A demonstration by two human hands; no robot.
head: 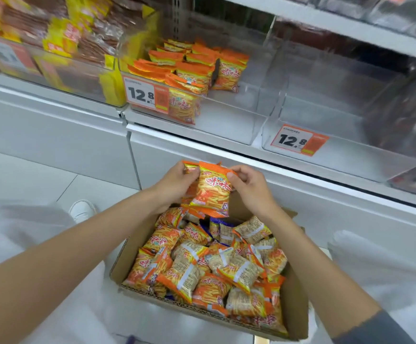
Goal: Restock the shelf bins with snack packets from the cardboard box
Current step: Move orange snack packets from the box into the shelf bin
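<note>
A cardboard box [295, 301] on the floor is full of orange snack packets [209, 269]. Above its far end I hold a small stack of orange packets [210, 192] upright. My left hand [174, 184] grips the stack's left side, and my right hand [249, 187] pinches its upper right corner. On the shelf above, a clear bin [229, 120] holds several of the same orange packets [189, 68] in its left half. To its right stands a clear bin [330, 115] with nothing visible inside.
Price tags reading 12.8 hang on the middle bin [141, 95] and on the right bin [293, 140]. The left bin [53, 43] is packed with yellow and brown packets. A white shoe [81, 211] rests on the pale floor left of the box.
</note>
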